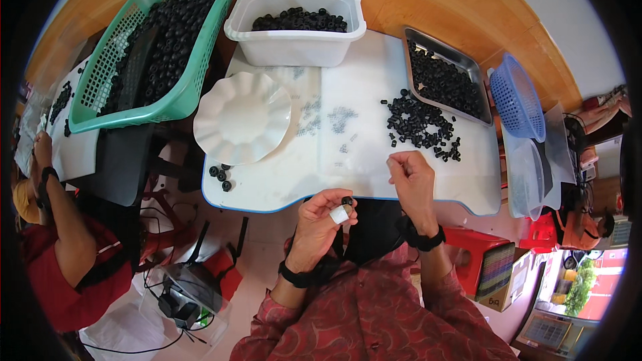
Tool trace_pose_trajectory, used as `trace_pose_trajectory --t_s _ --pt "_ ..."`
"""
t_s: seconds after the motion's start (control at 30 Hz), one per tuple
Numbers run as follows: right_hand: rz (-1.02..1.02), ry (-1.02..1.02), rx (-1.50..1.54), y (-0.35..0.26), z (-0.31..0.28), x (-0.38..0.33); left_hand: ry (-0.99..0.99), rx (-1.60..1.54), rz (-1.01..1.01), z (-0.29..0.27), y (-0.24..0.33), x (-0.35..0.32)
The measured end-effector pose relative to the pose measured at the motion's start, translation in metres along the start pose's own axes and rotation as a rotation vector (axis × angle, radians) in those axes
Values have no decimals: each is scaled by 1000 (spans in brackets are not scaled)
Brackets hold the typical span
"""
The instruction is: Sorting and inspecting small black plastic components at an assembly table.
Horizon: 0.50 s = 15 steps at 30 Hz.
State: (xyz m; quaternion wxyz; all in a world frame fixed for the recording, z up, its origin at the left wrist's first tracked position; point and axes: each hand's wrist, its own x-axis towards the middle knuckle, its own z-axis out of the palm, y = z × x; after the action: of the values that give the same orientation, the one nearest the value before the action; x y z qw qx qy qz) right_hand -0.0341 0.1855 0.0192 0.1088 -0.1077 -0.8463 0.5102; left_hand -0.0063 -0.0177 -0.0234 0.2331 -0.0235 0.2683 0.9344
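Observation:
My left hand (319,222) is closed at the table's front edge and grips a small round black part (347,200) at its fingertips. White tape (339,214) is wrapped around one of its digits. To the right, my right hand (413,180) hovers over the front edge of the table, thumb and forefinger pinched together. Whether anything sits in that pinch is too small to make out. Just beyond it lies a loose spread of small black cylindrical pieces (421,124). Several rounder black parts (221,176) rest at the table's left front corner.
A white scalloped plate (244,120) lies on the white table (361,160). Behind stand a white tub (294,47) and a metal tray (487,110), both holding black parts. A green basket (140,115) of black parts is left; a blue basket (518,97) right. Another person (73,247) works at left.

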Motion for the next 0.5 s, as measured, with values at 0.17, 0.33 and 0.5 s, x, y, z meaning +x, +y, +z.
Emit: trace_pose_trajectory --t_s 0.17,0.33,0.5 --pt "-213 173 -360 17 -5 22 38 -1 0 1 0 2" --pt "-238 214 -395 26 2 29 52 12 -2 1 -1 2" --pt "-226 229 -481 30 5 31 40 33 10 3 -1 2"
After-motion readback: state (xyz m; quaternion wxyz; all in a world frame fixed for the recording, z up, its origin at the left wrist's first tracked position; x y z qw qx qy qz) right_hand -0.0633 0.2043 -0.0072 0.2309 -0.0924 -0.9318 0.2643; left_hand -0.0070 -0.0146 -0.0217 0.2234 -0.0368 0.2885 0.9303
